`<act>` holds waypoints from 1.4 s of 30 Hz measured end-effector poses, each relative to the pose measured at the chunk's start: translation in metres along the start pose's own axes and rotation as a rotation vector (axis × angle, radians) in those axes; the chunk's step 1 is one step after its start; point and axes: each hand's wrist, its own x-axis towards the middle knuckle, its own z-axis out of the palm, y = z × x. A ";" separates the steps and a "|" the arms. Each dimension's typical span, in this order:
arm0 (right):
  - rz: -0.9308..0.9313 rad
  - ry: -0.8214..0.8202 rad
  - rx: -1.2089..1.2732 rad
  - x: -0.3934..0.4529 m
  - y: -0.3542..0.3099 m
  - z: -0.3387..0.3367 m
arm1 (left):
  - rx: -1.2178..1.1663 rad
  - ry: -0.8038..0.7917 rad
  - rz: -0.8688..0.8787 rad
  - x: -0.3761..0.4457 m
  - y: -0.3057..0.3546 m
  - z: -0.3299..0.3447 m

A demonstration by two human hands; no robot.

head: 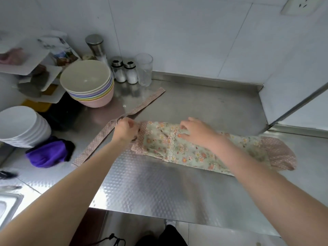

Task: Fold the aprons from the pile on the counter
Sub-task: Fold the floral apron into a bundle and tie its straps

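While my right hand [196, 133] lies flat with fingers straight on the apron [198, 151], my left hand [126, 129] clenches the ties [99, 139] at the apron's left end. The apron lies folded into a long strip across the middle of the worktop [150, 183]. One tie runs toward the back edge, the other toward the left front. Stacked bowls [88, 82] stand at the back left, a purple cloth [48, 153] near the left edge.

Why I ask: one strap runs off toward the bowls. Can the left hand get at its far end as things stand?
Probably yes. The left hand already pinches the straps where they meet, and the far strap lies flat on bare counter, beside the stacked bowls, with nothing on it.
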 end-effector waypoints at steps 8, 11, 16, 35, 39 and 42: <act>-0.083 -0.183 -0.222 0.027 -0.025 0.068 | 0.638 -0.194 0.011 0.029 0.012 0.017; -0.072 -0.187 -0.203 0.031 -0.018 0.076 | 0.375 -0.307 -0.020 0.039 0.012 0.021; -0.035 -0.178 -0.176 0.038 -0.021 0.079 | 0.038 -0.387 -0.041 0.047 0.021 0.023; -0.085 -0.222 -0.252 0.057 -0.053 0.083 | 0.259 -0.453 0.038 0.058 0.002 0.010; -0.066 -0.168 0.066 0.051 -0.027 0.050 | 0.301 -0.324 0.067 0.054 0.000 0.016; 0.204 -0.159 0.277 0.037 0.028 0.026 | 0.104 -0.301 0.002 0.059 0.008 0.016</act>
